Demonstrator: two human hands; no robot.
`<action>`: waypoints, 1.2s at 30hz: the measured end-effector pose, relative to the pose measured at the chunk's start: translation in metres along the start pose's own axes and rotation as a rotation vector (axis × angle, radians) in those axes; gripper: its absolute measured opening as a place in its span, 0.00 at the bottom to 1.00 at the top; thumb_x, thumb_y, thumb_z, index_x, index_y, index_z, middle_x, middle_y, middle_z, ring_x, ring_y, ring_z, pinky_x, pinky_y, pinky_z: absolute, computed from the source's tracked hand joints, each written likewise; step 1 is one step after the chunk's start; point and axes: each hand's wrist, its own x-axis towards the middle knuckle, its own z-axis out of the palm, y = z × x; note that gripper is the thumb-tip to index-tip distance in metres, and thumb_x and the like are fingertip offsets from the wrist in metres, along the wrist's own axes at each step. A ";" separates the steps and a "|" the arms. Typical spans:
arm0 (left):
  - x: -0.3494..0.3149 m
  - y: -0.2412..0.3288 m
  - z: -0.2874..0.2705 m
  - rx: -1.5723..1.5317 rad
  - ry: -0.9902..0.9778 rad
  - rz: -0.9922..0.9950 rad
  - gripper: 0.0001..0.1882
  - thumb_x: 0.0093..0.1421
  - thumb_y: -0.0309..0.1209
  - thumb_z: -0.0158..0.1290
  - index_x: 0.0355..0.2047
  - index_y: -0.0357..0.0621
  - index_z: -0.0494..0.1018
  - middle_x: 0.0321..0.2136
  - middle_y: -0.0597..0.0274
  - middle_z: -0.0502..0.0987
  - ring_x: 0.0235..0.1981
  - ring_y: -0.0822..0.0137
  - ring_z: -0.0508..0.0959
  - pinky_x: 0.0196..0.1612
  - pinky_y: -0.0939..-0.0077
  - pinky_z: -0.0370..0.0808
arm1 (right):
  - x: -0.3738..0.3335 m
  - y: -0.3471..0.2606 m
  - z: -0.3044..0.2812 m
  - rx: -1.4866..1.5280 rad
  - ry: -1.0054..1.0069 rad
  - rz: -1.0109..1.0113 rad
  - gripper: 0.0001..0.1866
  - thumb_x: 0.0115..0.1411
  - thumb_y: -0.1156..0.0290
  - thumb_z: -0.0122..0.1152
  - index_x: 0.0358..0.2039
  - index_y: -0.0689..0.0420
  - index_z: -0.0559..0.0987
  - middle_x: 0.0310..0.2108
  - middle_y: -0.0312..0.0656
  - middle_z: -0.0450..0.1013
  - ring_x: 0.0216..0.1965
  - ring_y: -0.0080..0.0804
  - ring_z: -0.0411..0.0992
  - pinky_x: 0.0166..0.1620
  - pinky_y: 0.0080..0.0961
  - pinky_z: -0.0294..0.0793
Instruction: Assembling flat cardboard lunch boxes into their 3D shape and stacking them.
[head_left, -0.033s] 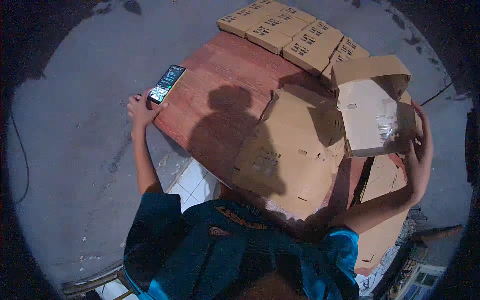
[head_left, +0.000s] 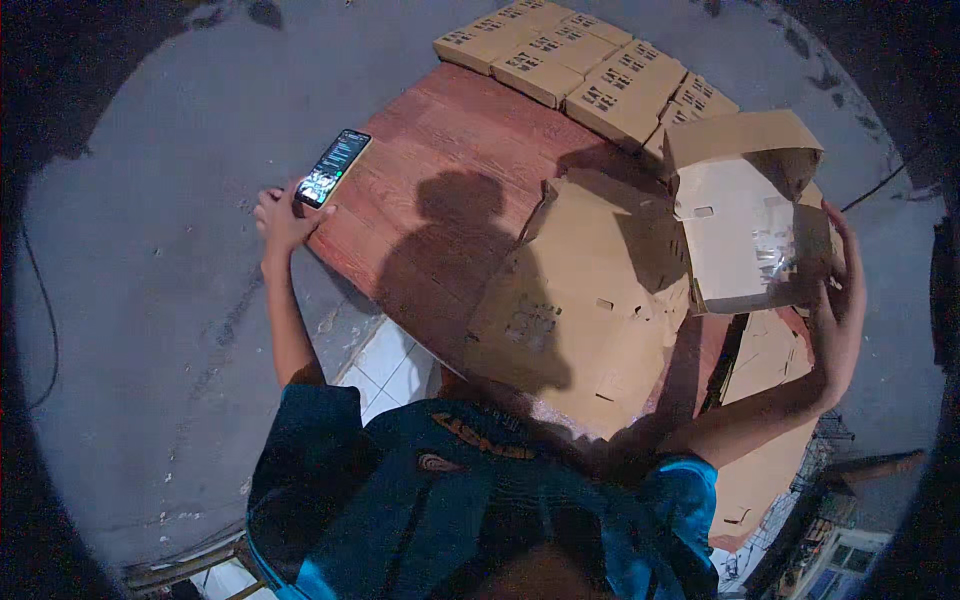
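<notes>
By the table's left edge, my left hand (head_left: pixel 285 220) is at the lower end of a lit smartphone (head_left: pixel 335 168), thumb on one side and fingers on the other. The phone has a yellowish case edge. On the right, my right hand (head_left: pixel 842 275) grips the side wall of a partly folded cardboard box (head_left: pixel 735 235), white inside, with its flap raised. Some of that hand's fingers are hidden behind the wall. Beside the box, a flat brown cardboard blank (head_left: pixel 590 290) with cut slots lies on the table, partly in my shadow.
Several closed brown boxes with black print (head_left: pixel 625 90) stand along the far edge of the reddish wooden table (head_left: pixel 400 150). More flat cardboard (head_left: pixel 765 450) lies by my right forearm. Grey floor (head_left: pixel 150 250) surrounds the table, with white tiles (head_left: pixel 385 365) near my body.
</notes>
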 end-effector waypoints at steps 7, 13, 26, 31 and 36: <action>0.010 0.003 -0.006 0.033 -0.212 -0.042 0.51 0.38 0.69 0.66 0.63 0.72 0.67 0.51 0.50 0.60 0.52 0.48 0.61 0.55 0.45 0.60 | -0.001 -0.005 0.004 0.083 0.007 -0.029 0.37 0.55 0.91 0.40 0.67 0.56 0.63 0.64 0.44 0.64 0.58 0.36 0.69 0.57 0.30 0.73; 0.010 0.013 -0.013 0.015 -0.191 0.021 0.43 0.40 0.61 0.69 0.59 0.75 0.71 0.51 0.54 0.60 0.52 0.48 0.61 0.54 0.45 0.59 | -0.002 -0.008 0.003 0.092 -0.018 0.061 0.36 0.56 0.91 0.40 0.67 0.56 0.63 0.65 0.44 0.63 0.58 0.36 0.70 0.54 0.30 0.75; 0.009 0.016 -0.014 0.031 -0.180 0.009 0.42 0.39 0.59 0.71 0.57 0.74 0.73 0.51 0.56 0.60 0.55 0.49 0.60 0.55 0.46 0.58 | 0.000 0.002 0.004 -0.087 0.064 -0.143 0.37 0.56 0.89 0.42 0.68 0.53 0.62 0.54 0.49 0.73 0.48 0.30 0.76 0.49 0.27 0.80; 0.012 0.014 -0.012 0.041 -0.178 0.027 0.41 0.39 0.59 0.71 0.56 0.73 0.75 0.51 0.57 0.61 0.53 0.50 0.61 0.52 0.48 0.59 | -0.001 -0.002 0.001 -0.016 0.004 0.019 0.36 0.54 0.88 0.43 0.66 0.56 0.64 0.66 0.42 0.62 0.58 0.36 0.69 0.55 0.31 0.75; 0.001 0.013 -0.009 -0.004 -0.037 0.106 0.37 0.42 0.58 0.69 0.54 0.70 0.76 0.49 0.58 0.62 0.51 0.52 0.63 0.52 0.50 0.60 | -0.001 0.000 0.000 -0.051 0.016 0.013 0.36 0.55 0.89 0.42 0.66 0.56 0.63 0.65 0.44 0.64 0.58 0.36 0.70 0.54 0.32 0.76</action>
